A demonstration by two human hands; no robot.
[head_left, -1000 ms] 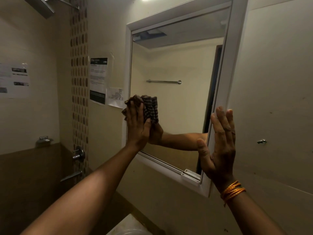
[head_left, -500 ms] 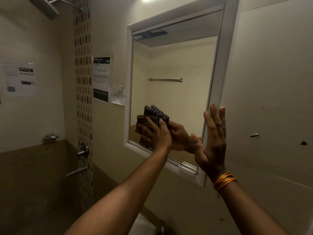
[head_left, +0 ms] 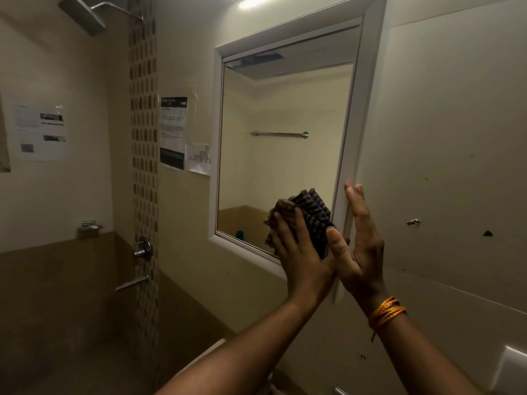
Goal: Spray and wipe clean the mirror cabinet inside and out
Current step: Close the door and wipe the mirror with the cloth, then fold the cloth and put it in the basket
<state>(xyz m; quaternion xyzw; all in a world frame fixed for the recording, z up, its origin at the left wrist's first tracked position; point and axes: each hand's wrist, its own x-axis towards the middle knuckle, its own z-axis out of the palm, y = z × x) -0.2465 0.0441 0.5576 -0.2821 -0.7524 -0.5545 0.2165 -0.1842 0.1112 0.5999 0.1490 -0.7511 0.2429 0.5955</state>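
left hand (head_left: 299,246): flat fingers press cloth (head_left: 309,213) on mirror's (head_left: 279,172) lower right corner | right hand (head_left: 360,240): released, straight fingers against door frame (head_left: 352,143) edge

head view: worn on the person's head | aimed forward and slightly up-left at the mirror cabinet (head_left: 285,143) on the bathroom wall | close range, both forearms seen reaching in from the bottom edge | wide angle, shower head (head_left: 82,15) caught at upper left | single view, nothing shared
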